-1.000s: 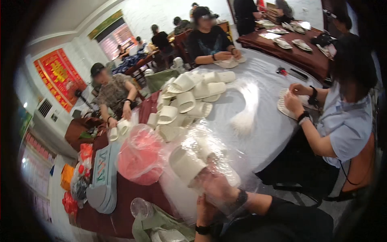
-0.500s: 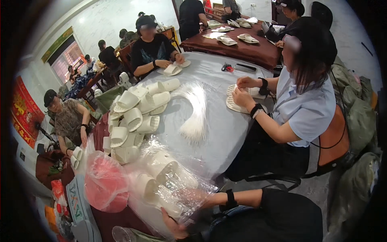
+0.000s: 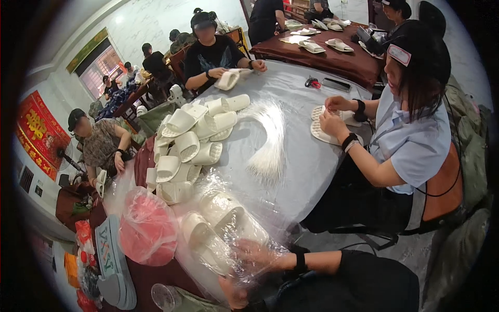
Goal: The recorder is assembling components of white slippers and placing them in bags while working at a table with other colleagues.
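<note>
Round table (image 3: 306, 156) w/ grey cover, well beyond the fingers. Pile of white slippers (image 3: 192, 148) on it, up-left of both hands; bundle of white strands (image 3: 267, 148) beside the pile. Clear plastic bag (image 3: 218, 229) w/ two white slippers inside — draped over the near table edge. Right hand (image 3: 254, 255) inside the bag, fingers spread apart against the film. Left hand (image 3: 234, 294) at the bag's lower edge, fingers pinched on plastic. Pink bag (image 3: 148, 226) just left of the fingertips.
</note>
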`<action>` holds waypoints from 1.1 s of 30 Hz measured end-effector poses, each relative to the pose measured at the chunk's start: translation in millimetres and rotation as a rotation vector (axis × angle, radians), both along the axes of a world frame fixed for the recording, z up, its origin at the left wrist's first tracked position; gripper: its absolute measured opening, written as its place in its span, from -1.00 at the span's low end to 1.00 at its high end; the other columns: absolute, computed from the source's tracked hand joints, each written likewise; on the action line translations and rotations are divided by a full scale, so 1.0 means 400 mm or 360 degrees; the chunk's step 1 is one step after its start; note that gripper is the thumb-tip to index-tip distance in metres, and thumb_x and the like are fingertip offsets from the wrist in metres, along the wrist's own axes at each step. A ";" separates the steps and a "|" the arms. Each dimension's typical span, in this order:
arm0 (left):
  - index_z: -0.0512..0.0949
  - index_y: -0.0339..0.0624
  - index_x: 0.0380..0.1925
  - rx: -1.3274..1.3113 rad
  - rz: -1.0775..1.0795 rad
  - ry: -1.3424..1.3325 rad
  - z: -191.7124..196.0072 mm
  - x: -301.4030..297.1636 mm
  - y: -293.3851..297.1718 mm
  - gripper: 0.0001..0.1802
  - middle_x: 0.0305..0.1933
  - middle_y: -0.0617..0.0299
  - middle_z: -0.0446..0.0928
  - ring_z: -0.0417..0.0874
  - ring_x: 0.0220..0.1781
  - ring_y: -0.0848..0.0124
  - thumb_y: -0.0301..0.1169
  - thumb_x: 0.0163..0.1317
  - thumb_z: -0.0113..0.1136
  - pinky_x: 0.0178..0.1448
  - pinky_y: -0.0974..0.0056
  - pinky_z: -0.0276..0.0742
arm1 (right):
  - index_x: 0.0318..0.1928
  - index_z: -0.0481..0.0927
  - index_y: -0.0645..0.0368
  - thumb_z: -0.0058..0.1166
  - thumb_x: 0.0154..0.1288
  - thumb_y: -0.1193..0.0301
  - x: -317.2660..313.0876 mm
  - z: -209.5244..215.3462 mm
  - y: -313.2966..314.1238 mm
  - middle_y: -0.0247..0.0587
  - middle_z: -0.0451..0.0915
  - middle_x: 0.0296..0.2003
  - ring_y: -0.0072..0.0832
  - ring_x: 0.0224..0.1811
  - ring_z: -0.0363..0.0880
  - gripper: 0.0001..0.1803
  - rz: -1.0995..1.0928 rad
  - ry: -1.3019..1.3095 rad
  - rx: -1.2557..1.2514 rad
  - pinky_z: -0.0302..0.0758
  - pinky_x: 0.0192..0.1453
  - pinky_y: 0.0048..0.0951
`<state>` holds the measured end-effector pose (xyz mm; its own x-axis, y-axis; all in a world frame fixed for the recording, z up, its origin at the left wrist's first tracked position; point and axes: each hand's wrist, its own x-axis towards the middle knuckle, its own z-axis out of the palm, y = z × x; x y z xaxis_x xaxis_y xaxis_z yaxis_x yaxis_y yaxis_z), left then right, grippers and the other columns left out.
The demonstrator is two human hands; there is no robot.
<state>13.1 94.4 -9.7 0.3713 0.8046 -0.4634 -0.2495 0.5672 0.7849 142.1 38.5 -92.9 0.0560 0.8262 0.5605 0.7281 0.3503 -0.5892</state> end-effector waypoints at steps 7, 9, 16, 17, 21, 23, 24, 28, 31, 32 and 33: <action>0.37 -0.31 0.02 -0.0244 0.0256 -0.0024 -0.030 -0.009 -0.001 -0.66 -0.19 0.07 0.52 0.60 -0.35 0.29 -0.44 0.25 0.00 -0.38 0.30 0.56 | 0.26 0.28 0.17 0.10 0.15 0.17 0.069 0.173 -0.055 0.09 0.14 0.33 0.02 0.37 0.10 -0.31 0.0170 -0.0069 -0.0393 0.05 0.42 -0.07; 0.40 -0.29 -0.01 -0.0337 0.0247 -0.0021 -0.071 -0.030 -0.005 -0.68 -0.24 0.10 0.53 0.60 -0.35 0.31 -0.45 0.23 0.02 -0.41 0.33 0.54 | 0.20 0.36 0.16 0.08 0.19 0.29 0.072 0.125 -0.085 0.06 0.20 0.31 0.01 0.31 0.22 -0.44 0.0140 0.0015 0.0060 0.17 0.37 -0.08; 0.47 -0.26 -0.11 0.0268 -0.0157 -0.0470 -0.064 -0.117 -0.004 -0.78 -0.24 0.17 0.55 0.58 -0.23 0.40 -0.54 0.22 0.01 -0.17 0.24 0.54 | 0.13 0.41 0.09 0.21 0.12 0.34 0.062 0.219 -0.178 0.05 0.35 0.18 -0.07 0.15 0.40 -0.47 0.0199 -0.0513 0.0503 0.36 0.20 -0.06; 0.47 -0.27 -0.12 0.0094 0.0036 -0.0639 -0.058 -0.112 -0.005 -0.78 -0.24 0.15 0.54 0.57 -0.24 0.40 -0.56 0.23 -0.02 -0.17 0.25 0.55 | 0.13 0.41 0.09 0.21 0.12 0.34 0.053 0.227 -0.189 0.05 0.35 0.18 -0.07 0.15 0.40 -0.47 0.0233 -0.0505 0.0518 0.36 0.20 -0.06; 0.46 -0.32 -0.14 -0.0164 0.0182 -0.0927 -0.008 -0.121 -0.042 -0.78 -0.23 0.14 0.52 0.55 -0.24 0.37 -0.59 0.22 -0.07 -0.15 0.27 0.53 | 0.15 0.42 0.13 0.29 0.02 0.32 0.057 0.267 -0.186 0.05 0.38 0.13 -0.11 0.16 0.38 -0.37 -0.0792 -0.0133 0.0566 0.36 0.14 -0.15; 0.46 -0.31 -0.14 -0.0192 0.0049 -0.1176 -0.034 -0.133 -0.047 -0.78 -0.22 0.12 0.52 0.55 -0.20 0.35 -0.58 0.23 -0.08 -0.14 0.28 0.53 | 0.18 0.44 0.08 0.25 0.09 0.33 0.081 0.288 -0.167 0.11 0.39 0.12 -0.04 0.07 0.45 -0.41 -0.0671 0.0038 -0.0049 0.41 0.07 -0.16; 0.46 -0.31 -0.14 -0.0236 -0.0122 -0.1431 -0.045 -0.132 -0.044 -0.78 -0.20 0.11 0.53 0.55 -0.16 0.33 -0.56 0.24 -0.10 -0.13 0.28 0.52 | 0.18 0.44 0.08 0.25 0.09 0.33 0.086 0.279 -0.166 0.11 0.39 0.12 -0.04 0.07 0.45 -0.41 -0.0666 0.0035 -0.0045 0.41 0.07 -0.16; 0.49 -0.25 -0.17 -0.0544 -0.0099 -0.0591 -0.004 -0.103 -0.044 -0.72 -0.37 0.17 0.55 0.58 -0.33 0.32 -0.30 0.33 -0.12 -0.21 0.33 0.52 | 0.21 0.41 0.05 0.09 0.24 0.38 0.084 0.274 -0.146 0.14 0.42 0.11 -0.02 -0.02 0.53 -0.51 -0.0469 0.0247 -0.0272 0.48 0.02 -0.23; 0.50 -0.22 -0.19 -0.0565 0.0034 -0.0425 -0.010 -0.082 -0.068 -0.65 -0.45 0.20 0.56 0.59 -0.39 0.33 -0.16 0.35 -0.11 -0.27 0.33 0.52 | 0.20 0.41 0.03 0.01 0.29 0.43 0.069 0.277 -0.136 0.14 0.42 0.12 -0.03 -0.02 0.54 -0.55 -0.0353 0.0421 -0.0321 0.48 0.04 -0.27; 0.50 -0.22 -0.19 -0.0559 0.0037 -0.0430 -0.005 -0.080 -0.072 -0.65 -0.45 0.20 0.56 0.59 -0.39 0.33 -0.16 0.35 -0.11 -0.27 0.33 0.52 | 0.20 0.42 0.03 -0.02 0.30 0.46 0.065 0.277 -0.132 0.15 0.40 0.13 -0.04 -0.01 0.54 -0.57 -0.0349 0.0593 -0.0260 0.47 0.06 -0.29; 0.49 -0.23 -0.15 -0.0566 0.0030 -0.0440 0.008 -0.080 -0.078 -0.62 -0.38 0.19 0.57 0.59 -0.36 0.35 -0.14 0.37 -0.12 -0.29 0.31 0.52 | 0.20 0.42 0.03 -0.02 0.30 0.46 0.062 0.280 -0.130 0.15 0.40 0.13 -0.04 -0.01 0.54 -0.57 -0.0343 0.0591 -0.0257 0.47 0.06 -0.29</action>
